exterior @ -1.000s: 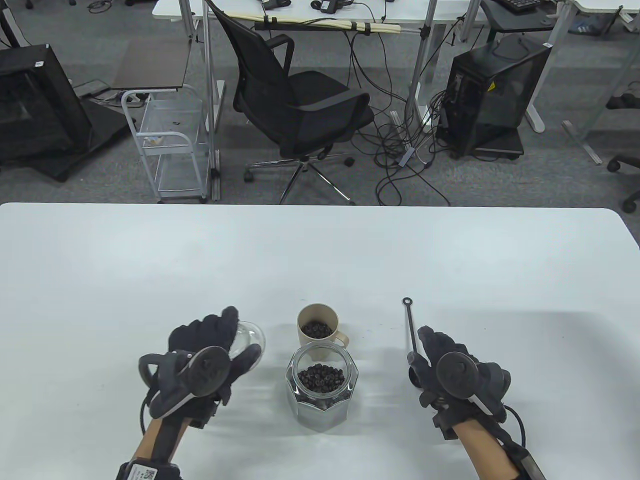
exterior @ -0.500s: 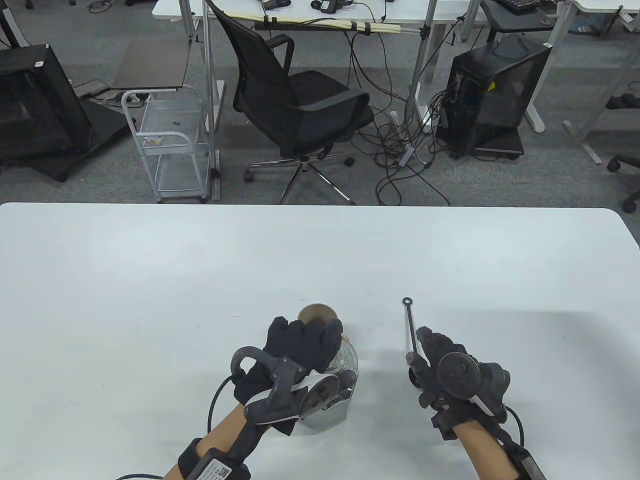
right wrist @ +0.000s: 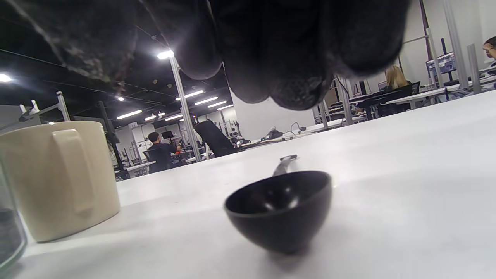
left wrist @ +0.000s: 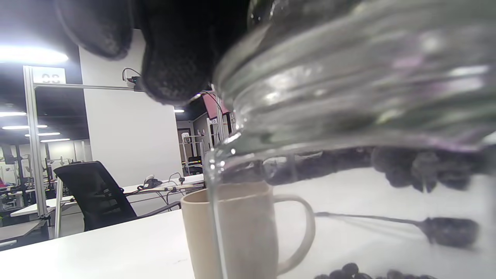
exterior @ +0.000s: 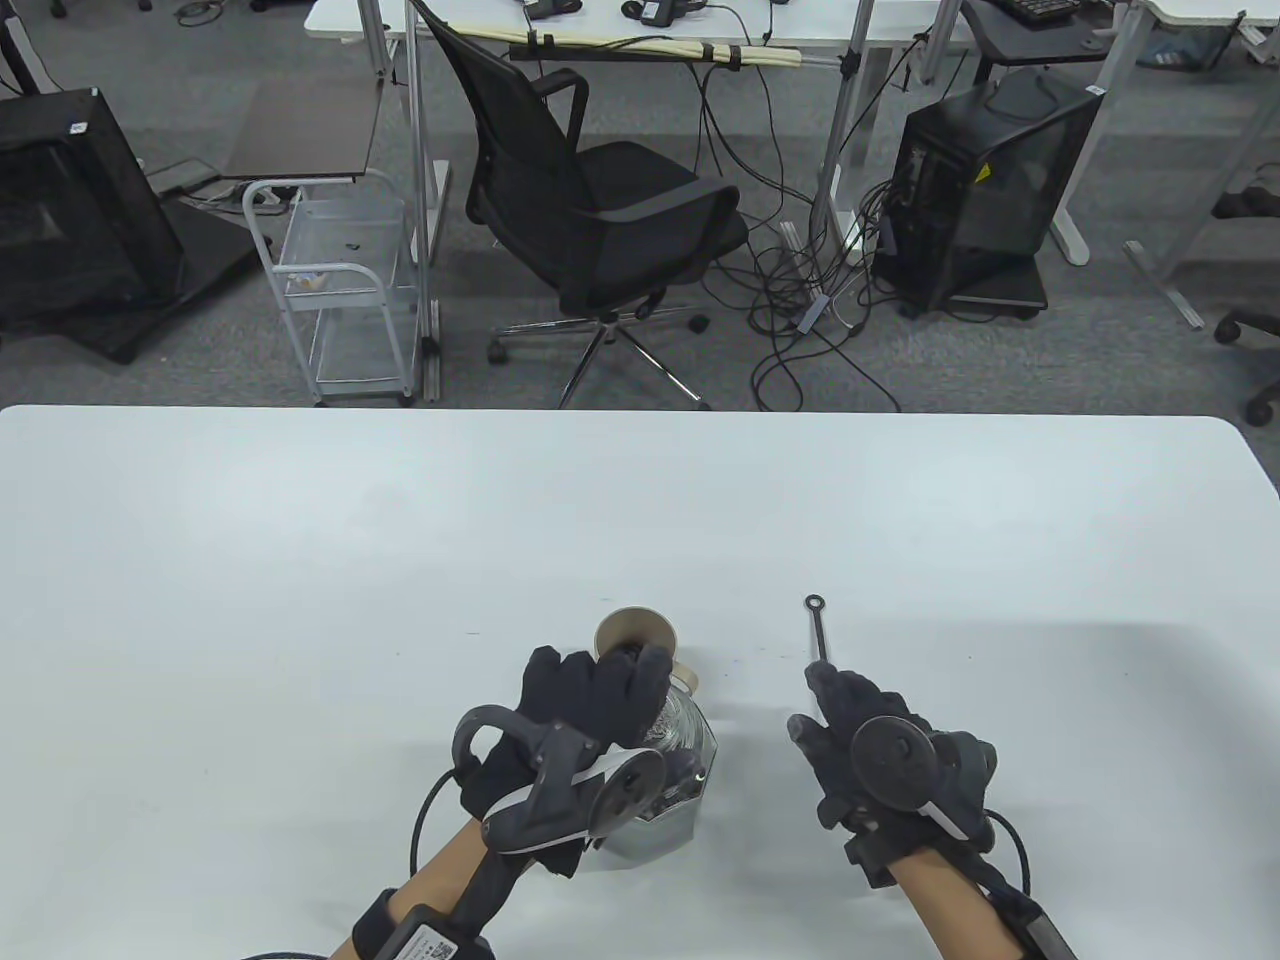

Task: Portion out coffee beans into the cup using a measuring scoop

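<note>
Glass jar [exterior: 672, 790] of coffee beans [left wrist: 422, 170] sits under the left hand [exterior: 590, 700], fingers curled over its lid [exterior: 680, 722]. Beige cup [exterior: 634, 632] stands just behind. Right hand [exterior: 870, 740] hovers relaxed, holding nothing, above the black scoop [right wrist: 279, 209] lying on the table [exterior: 300, 560].

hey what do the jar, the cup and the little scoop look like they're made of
Jar: clear glass by its look; the cup and beans show through its wall and it throws bright reflections.
Cup: matte beige, with no glare; could be ceramic, bamboo fibre or plastic.
Scoop: glossy black bowl with sharp highlights, probably plastic or coated metal; its thin handle looks like metal, though that is uncertain.
</note>
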`<action>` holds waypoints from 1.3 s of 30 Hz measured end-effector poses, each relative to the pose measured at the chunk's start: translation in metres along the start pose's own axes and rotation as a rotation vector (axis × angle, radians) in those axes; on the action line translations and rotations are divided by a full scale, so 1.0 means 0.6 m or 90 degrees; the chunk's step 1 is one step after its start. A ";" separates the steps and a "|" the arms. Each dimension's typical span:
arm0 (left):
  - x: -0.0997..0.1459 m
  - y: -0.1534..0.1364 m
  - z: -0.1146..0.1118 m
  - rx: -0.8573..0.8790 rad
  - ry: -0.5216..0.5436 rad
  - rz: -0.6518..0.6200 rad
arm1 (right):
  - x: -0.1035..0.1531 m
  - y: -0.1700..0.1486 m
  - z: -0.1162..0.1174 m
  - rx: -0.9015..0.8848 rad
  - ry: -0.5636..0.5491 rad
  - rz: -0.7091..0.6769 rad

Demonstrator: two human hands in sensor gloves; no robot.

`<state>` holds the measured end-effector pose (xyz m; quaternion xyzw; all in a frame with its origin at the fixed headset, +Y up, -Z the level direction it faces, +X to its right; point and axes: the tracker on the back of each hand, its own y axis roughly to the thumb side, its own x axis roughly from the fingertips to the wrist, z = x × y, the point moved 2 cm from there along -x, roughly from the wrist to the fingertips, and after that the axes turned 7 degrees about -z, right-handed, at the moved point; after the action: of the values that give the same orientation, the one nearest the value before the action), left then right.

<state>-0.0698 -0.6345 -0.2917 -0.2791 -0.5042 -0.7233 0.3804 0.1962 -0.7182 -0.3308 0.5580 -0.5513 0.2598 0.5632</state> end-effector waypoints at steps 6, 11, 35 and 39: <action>0.055 -0.041 0.013 0.027 0.111 0.031 | -0.006 0.039 -0.008 -0.044 -0.038 -0.077; 0.101 -0.099 -0.023 0.046 0.111 0.106 | -0.006 0.077 -0.013 -0.014 -0.067 -0.140; 0.143 -0.143 -0.134 0.013 -0.037 0.153 | 0.003 0.076 0.012 0.046 -0.020 -0.177; 0.143 -0.142 -0.133 0.015 -0.042 0.156 | 0.005 0.074 0.011 0.058 -0.021 -0.181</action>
<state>-0.1900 -0.7155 -0.2951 -0.3580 -0.4870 -0.6559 0.4521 0.1543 -0.7145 -0.3143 0.6593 -0.4636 0.1931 0.5596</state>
